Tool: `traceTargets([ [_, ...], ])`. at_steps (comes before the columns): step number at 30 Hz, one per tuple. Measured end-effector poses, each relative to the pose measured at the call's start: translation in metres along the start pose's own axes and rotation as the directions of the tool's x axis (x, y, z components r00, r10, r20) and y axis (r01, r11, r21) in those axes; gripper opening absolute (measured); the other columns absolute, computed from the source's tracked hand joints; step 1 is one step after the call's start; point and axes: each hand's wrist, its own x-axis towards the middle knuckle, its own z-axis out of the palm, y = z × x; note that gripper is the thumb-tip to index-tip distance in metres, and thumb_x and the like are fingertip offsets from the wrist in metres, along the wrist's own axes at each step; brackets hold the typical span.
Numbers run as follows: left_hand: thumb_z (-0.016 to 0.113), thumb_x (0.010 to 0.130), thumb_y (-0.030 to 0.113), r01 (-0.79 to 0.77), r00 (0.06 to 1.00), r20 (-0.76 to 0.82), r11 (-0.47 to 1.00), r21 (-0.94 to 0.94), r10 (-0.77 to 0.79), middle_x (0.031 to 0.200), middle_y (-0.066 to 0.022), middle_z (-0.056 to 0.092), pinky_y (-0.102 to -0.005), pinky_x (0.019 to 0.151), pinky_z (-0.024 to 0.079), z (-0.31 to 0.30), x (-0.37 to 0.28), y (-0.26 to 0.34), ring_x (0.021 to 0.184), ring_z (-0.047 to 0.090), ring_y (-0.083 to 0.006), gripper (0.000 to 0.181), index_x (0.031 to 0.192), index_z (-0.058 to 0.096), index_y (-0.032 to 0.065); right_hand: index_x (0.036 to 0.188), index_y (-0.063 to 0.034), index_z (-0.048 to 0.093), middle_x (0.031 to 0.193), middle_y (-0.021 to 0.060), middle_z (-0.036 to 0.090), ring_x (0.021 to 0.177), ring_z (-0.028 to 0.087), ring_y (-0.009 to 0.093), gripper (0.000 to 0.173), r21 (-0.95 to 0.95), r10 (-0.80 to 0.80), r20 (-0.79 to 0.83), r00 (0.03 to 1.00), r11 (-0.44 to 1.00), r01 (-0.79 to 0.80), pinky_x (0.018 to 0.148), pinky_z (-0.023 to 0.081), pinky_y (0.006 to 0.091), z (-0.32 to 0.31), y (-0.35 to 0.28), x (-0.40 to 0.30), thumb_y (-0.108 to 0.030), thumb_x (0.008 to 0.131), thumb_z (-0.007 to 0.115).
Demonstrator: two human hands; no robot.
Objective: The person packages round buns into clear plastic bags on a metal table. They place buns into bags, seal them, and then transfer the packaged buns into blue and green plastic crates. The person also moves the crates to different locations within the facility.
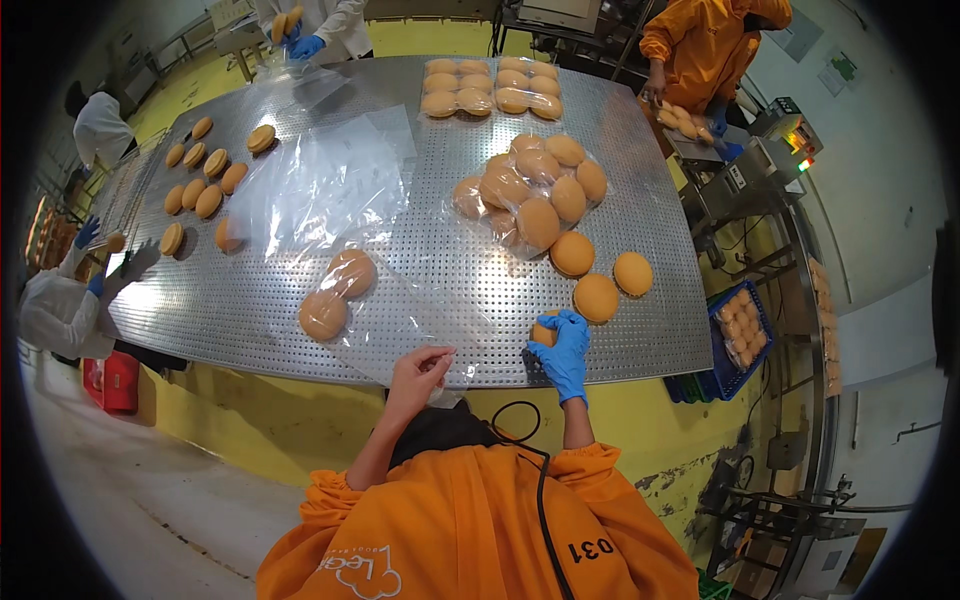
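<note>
My left hand (418,377), bare, pinches the edge of a clear plastic bag (397,322) that lies flat near the front edge of the table. Two round buns (323,315) rest inside the bag's far left end. My right hand (562,349), in a blue glove, has its fingers around a golden bun (543,334) on the tabletop; the glove partly covers it. Just beyond that hand sit three loose buns (596,298). Behind them lies a heap of bagged buns (536,191) in clear film.
The perforated metal table (450,292) also carries a stack of plastic bags (330,187), scattered buns (199,195) and two flat packs (457,88). Co-workers (315,30) stand around it. A sealing machine (765,172) and a blue crate (739,341) are at the right.
</note>
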Motion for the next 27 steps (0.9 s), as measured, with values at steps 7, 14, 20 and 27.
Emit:
traceTargets([
  [7, 0.060, 0.087, 0.010, -0.005, 1.000, -0.005, 1.000, -0.013, 0.005, 0.070, -0.0002, 0.056, -0.0202, 0.053, 0.042, 0.000, 0.000, -0.003, 0.057, 0.050, -0.0057, 0.020, 0.101, 0.065, -0.0035, 0.094, -0.0113, 0.066, 0.115, 0.0153, 0.052, 0.108, 0.049, 0.032, 0.046, -0.047, -0.015, -0.018, 1.000, 0.999, 0.014, 0.094, 0.040, 0.0409, 0.004, 0.002, 0.001, -0.017, 0.052, 0.084],
  [14, 0.060, 0.088, 0.011, 0.015, 1.000, 0.021, 1.000, 0.011, -0.016, 0.069, 0.0012, 0.056, -0.0201, 0.055, 0.042, 0.002, 0.000, 0.001, 0.058, 0.049, -0.0053, 0.021, 0.106, 0.065, 0.0003, 0.111, -0.0051, 0.057, 0.116, 0.0161, 0.048, 0.108, 0.047, 0.030, 0.056, 0.470, 0.200, -0.199, 0.959, 0.879, -0.085, 0.094, 0.038, 0.0401, 0.024, 0.045, -0.006, -0.020, 0.063, 0.080],
  [20, 0.067, 0.080, 0.007, -0.144, 0.990, 0.029, 0.954, 0.262, 0.142, 0.070, -0.0023, 0.055, -0.0238, 0.055, 0.043, 0.005, -0.008, 0.009, 0.060, 0.052, -0.0095, 0.023, 0.102, 0.065, -0.0007, 0.135, -0.0002, 0.034, 0.118, 0.0198, 0.042, 0.114, 0.040, 0.034, 0.090, 0.083, 0.205, -0.062, 0.977, 0.976, -0.200, 0.098, 0.038, 0.0391, 0.019, 0.016, -0.015, -0.018, 0.059, 0.080],
  [27, 0.069, 0.073, 0.004, -0.263, 0.931, -0.004, 0.676, 0.689, 0.366, 0.076, -0.0103, 0.060, -0.0306, 0.061, 0.048, 0.003, -0.016, -0.016, 0.065, 0.059, -0.0210, 0.023, 0.095, 0.066, 0.0033, 0.123, -0.0019, 0.047, 0.107, 0.0176, 0.056, 0.097, 0.057, 0.028, 0.073, 0.248, 0.219, 0.297, 0.929, 0.922, -0.296, 0.086, 0.047, 0.0362, -0.002, -0.008, -0.020, -0.017, 0.059, 0.079],
])
